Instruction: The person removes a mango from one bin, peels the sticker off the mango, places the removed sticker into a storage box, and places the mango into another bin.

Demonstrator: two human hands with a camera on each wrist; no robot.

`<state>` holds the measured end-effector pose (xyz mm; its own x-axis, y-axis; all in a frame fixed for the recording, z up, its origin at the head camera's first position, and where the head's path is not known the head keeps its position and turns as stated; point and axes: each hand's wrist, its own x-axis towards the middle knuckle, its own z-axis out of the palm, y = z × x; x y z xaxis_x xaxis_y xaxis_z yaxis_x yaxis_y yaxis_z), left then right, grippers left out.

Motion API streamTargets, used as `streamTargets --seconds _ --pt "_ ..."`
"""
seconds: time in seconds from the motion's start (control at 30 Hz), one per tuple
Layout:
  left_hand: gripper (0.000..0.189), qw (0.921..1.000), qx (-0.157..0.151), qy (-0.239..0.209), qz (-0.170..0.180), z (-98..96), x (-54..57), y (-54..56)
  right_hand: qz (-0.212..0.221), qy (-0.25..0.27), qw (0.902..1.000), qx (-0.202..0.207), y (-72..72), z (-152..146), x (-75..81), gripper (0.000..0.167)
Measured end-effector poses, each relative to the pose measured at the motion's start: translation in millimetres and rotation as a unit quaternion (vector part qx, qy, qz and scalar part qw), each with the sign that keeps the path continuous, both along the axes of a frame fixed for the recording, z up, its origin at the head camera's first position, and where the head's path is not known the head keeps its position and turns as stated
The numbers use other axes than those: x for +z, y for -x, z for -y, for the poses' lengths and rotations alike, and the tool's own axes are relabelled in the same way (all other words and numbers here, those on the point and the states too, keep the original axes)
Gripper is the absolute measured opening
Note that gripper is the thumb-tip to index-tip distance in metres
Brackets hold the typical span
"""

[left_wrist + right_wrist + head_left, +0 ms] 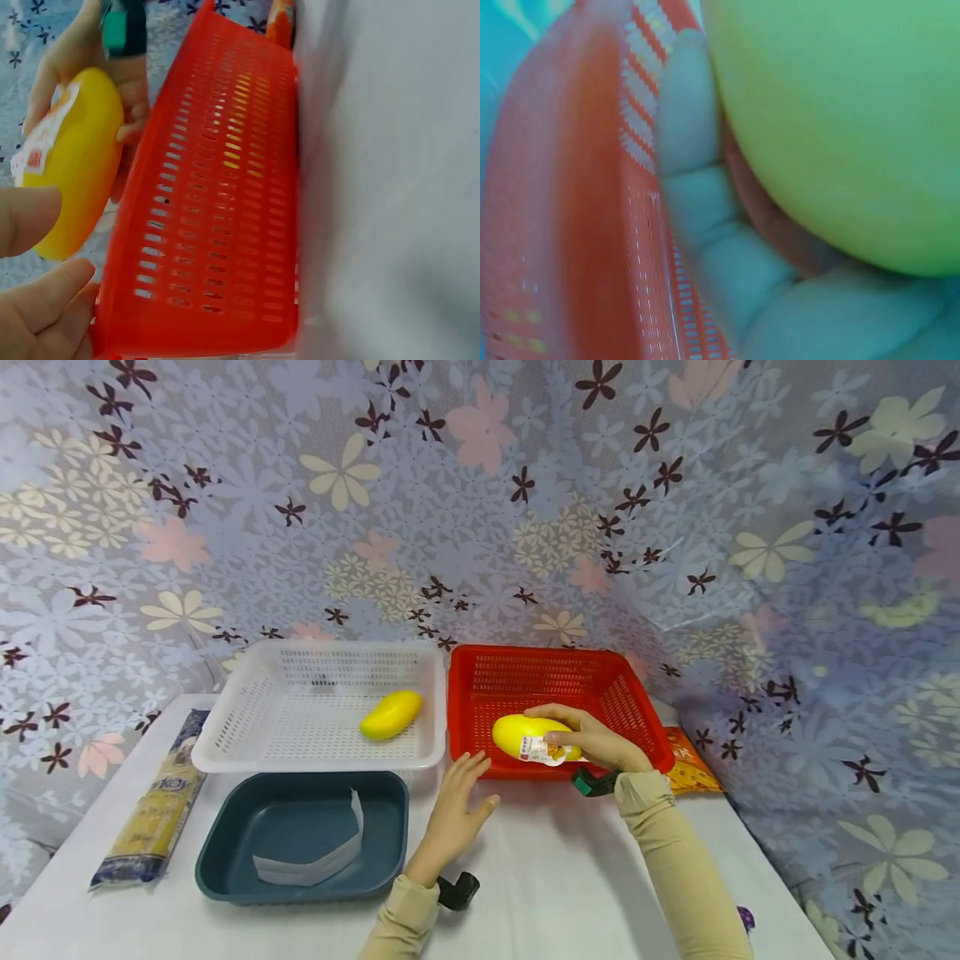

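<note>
In the head view my right hand (603, 743) grips a yellow mango (517, 732) with a white printed label (543, 750), over the front part of the red basket (459, 710). The right wrist view has curled fingers (697, 112) against the smooth skin of the mango (840, 135). My left hand (453, 814) lies with spread fingers by the basket's front left corner. The left wrist view puts its thumb (30, 217) in front of the mango (90, 165), with fingers (52, 307) close to the red rim.
Left of the red basket stands a white basket (255, 718) holding another mango (392, 714). In front of it is a dark blue tub (225, 835) with a white strip (315, 864) inside. A pasta pack (153, 810) lies far left, an orange snack bag (690, 764) behind the red basket's right side.
</note>
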<state>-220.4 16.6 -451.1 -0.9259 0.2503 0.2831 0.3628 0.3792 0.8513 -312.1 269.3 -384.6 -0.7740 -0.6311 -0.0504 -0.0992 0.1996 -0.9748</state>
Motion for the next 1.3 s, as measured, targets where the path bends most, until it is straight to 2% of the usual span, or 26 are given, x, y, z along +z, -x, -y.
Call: streamTargets --seconds 0.17,0.27,0.37,0.5,0.6,0.8,1.0,1.13,1.3 --pt "0.056 0.9984 -0.008 -0.025 0.051 9.9 7.7 -1.6 -0.017 -0.006 0.9995 -0.025 -28.9 3.3 -1.9 0.040" --pt "0.056 0.9975 -0.007 -0.034 0.061 13.8 12.2 -3.5 -0.030 -0.011 0.9990 -0.032 -44.3 5.9 -5.5 0.041" --pt "0.055 0.9975 -0.017 -0.055 0.042 15.9 16.0 -6.2 -0.046 -0.013 0.9984 -0.030 -56.7 8.6 -11.5 0.043" --pt "0.057 0.9943 -0.047 -0.095 0.013 16.4 20.6 -12.0 -0.064 -0.011 0.9973 -0.034 -68.9 12.3 -21.6 0.045" --pt "0.061 0.9916 -0.067 -0.111 0.004 15.3 22.8 -18.0 -0.066 0.000 0.9969 -0.042 -75.5 13.5 -30.5 0.044" --pt "0.066 0.9947 -0.061 -0.083 -0.010 12.2 22.4 -31.4 -0.051 0.014 0.9970 -0.057 -87.9 15.6 -45.3 0.043" --pt "0.072 0.9969 -0.064 -0.044 -0.017 16.1 16.4 -43.1 -0.065 0.001 0.9975 -0.027 -101.7 28.0 -61.5 0.044" --pt "0.070 0.9974 -0.069 -0.013 -0.017 19.8 12.3 -50.6 -0.056 0.007 0.9984 -0.008 -110.4 34.3 -75.2 0.044" --pt "0.069 0.9975 -0.064 0.024 -0.020 23.2 4.8 -56.5 -0.051 0.021 0.9984 -0.015 -119.7 38.4 -92.7 0.044"
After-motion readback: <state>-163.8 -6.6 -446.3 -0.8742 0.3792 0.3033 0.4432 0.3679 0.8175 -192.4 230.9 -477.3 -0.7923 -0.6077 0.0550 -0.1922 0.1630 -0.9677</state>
